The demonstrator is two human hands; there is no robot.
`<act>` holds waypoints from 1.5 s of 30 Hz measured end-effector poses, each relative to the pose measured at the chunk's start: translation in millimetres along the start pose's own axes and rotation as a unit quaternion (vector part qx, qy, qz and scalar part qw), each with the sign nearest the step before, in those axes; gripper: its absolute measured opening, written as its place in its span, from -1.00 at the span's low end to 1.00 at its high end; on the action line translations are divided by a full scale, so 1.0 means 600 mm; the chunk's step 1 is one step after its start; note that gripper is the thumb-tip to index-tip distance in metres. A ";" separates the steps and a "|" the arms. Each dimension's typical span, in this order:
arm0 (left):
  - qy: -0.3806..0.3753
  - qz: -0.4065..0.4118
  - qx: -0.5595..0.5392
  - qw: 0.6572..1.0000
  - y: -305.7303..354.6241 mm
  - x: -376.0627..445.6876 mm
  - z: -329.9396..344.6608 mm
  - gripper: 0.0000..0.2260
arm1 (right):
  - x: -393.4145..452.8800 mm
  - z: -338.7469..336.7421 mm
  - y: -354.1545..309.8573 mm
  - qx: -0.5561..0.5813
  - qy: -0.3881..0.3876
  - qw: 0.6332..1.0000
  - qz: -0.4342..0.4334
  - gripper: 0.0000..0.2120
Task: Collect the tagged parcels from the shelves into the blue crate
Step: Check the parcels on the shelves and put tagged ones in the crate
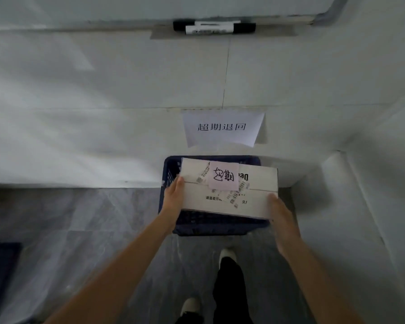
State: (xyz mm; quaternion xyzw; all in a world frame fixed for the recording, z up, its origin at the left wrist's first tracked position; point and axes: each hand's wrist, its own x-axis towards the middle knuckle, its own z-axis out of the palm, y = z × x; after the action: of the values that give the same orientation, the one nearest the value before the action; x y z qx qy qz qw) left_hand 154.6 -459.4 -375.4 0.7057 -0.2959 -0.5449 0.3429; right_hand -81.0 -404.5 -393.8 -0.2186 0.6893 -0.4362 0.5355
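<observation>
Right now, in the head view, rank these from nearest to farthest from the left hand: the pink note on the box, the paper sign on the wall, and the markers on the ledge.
From the left hand:
1. Pink note, on top of the box, just to the hand's right.
2. Paper sign, on the wall above the crate.
3. Markers, on the ledge at the top of the view.

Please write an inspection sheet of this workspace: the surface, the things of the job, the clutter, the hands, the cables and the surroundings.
Surface: grey tiled floor.
Job's things: white parcel with pink handwritten tag, held over blue crate standing on the floor by the wall.
Clutter: dark object at left edge, unclear.
Hands: left hand holds the parcel's left end; right hand holds its right end.
Cables: nothing seen.
Surroundings: white wall; paper sign above the crate; two markers on a ledge.
</observation>
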 end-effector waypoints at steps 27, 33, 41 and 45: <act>-0.070 -0.134 0.210 0.966 -0.403 0.524 0.204 -0.56 | 0.562 0.046 0.367 0.058 0.057 0.959 0.273 -0.60; -0.018 -0.009 0.402 0.915 -0.406 0.604 0.226 -0.56 | 0.658 0.080 0.393 0.104 0.045 0.960 0.256 -0.62; -0.027 0.089 0.662 0.744 -0.448 0.644 0.204 -0.33 | 0.726 0.112 0.442 0.084 0.017 0.962 0.257 -0.58; -0.042 0.093 0.656 0.748 -0.444 0.644 0.201 -0.39 | 0.725 0.111 0.442 -0.017 -0.003 0.970 0.242 -0.58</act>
State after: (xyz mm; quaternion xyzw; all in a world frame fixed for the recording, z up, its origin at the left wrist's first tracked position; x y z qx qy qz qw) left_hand 138.1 -627.5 -829.8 0.7024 -0.6588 -0.2111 -0.1675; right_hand -118.8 -624.2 -856.4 -0.0556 0.7273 -0.2817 0.6234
